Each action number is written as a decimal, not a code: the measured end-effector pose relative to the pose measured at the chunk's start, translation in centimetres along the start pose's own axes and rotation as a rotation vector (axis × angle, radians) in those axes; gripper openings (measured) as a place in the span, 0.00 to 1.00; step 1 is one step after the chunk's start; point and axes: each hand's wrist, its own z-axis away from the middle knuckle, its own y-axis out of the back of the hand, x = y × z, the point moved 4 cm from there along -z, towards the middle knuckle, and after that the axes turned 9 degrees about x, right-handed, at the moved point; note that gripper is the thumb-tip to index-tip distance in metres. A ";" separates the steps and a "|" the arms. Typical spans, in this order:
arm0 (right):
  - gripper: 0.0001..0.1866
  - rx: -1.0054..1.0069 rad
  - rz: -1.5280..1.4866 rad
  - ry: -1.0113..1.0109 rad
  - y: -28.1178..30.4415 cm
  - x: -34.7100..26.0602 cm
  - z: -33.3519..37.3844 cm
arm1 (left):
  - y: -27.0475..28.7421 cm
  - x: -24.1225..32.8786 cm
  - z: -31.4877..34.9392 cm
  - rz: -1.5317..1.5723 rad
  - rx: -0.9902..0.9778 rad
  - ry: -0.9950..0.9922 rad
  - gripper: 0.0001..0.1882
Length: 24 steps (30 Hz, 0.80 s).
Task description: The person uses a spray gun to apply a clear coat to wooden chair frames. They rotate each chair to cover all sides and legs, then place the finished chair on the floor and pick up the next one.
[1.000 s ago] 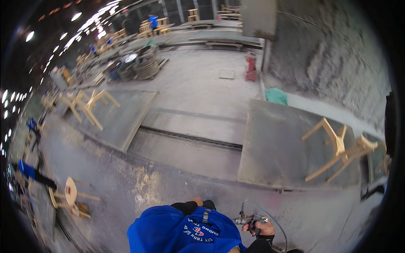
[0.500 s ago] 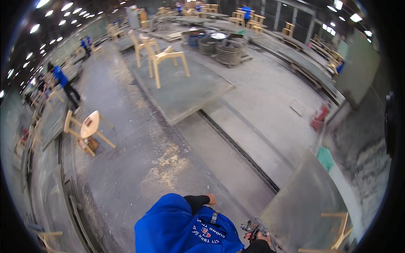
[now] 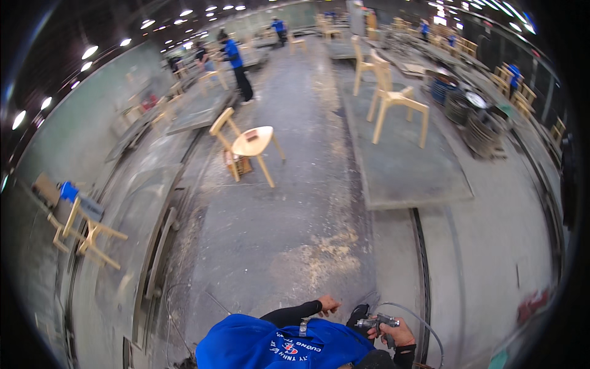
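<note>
In my right hand (image 3: 402,334) is a grey metal spray gun (image 3: 379,321), its nozzle pointing left and my fingers wrapped round the grip. A thin grey hose (image 3: 432,331) curves away from it on the right. My left hand (image 3: 329,304) hangs in front of my body with bent, loosely parted fingers and touches nothing I can see. Ahead on the floor stands a pale wooden chair (image 3: 253,142) with a small brown block (image 3: 252,135) on its seat. A box-like brown item (image 3: 239,165) sits beneath that chair.
To the right, a low grey platform (image 3: 418,178) carries wooden chairs (image 3: 396,101). Metal drums (image 3: 485,132) stand beyond it. Left lies another long platform (image 3: 132,215), with a chair (image 3: 92,230) near it. Sawdust (image 3: 326,255) covers part of the floor. A person in blue (image 3: 233,58) stands farther off.
My view has turned left, so the chair and platforms have shifted rightward in it. Both hands now show more fully; the spray gun is still in my right hand.
</note>
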 end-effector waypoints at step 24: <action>0.27 -0.164 0.109 -0.106 9.1 -30.9 -34.7 | 20.5 17.2 -14.5 -0.024 0.195 -0.624 0.18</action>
